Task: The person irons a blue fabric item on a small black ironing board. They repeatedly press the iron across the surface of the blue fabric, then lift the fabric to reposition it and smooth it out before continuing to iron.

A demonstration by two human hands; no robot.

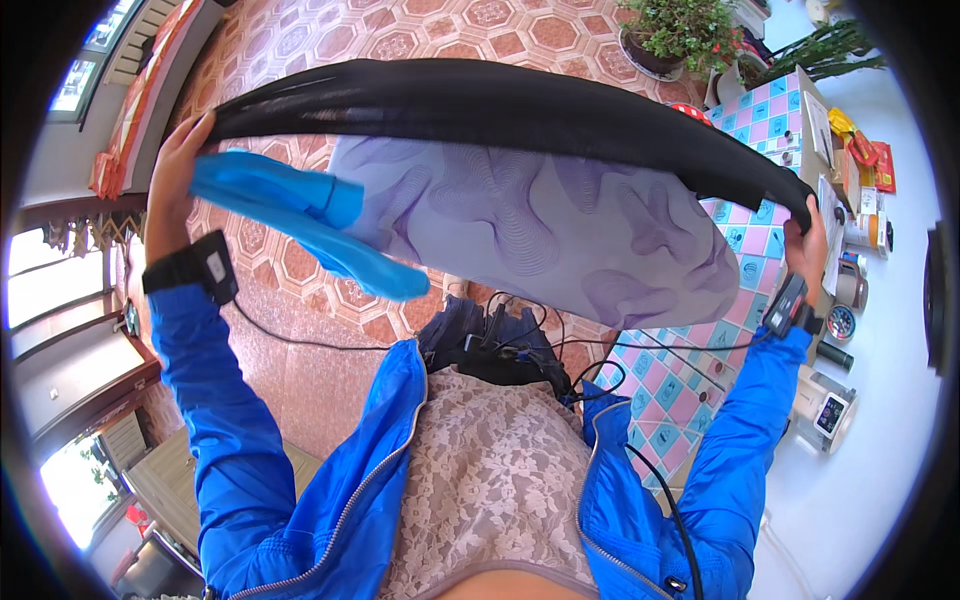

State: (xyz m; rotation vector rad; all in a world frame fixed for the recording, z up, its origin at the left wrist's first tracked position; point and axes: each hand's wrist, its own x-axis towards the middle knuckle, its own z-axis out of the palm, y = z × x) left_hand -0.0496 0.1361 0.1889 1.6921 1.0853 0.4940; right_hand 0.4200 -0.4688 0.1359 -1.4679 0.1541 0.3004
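Observation:
A length of black fabric (450, 101) is stretched in an arc between my raised hands. My left hand (178, 157) grips one end at the left, and my right hand (808, 240) pinches the other end at the right. Bright blue cloth (300, 214) trails from near my left hand, blurred; whether it joins the black fabric or is held separately I cannot tell. Below both lies an ironing board (510, 217) with a grey cover in purple swirls, its far edge hidden by the black fabric.
Cabinets with pink and blue checked fronts (667, 390) run along the right. Their top carries a dial gauge (841, 322), a small appliance with a display (825, 409) and containers. A potted plant (667, 37) stands far right on the tiled floor (405, 45). A cable (300, 342) runs from my left wrist.

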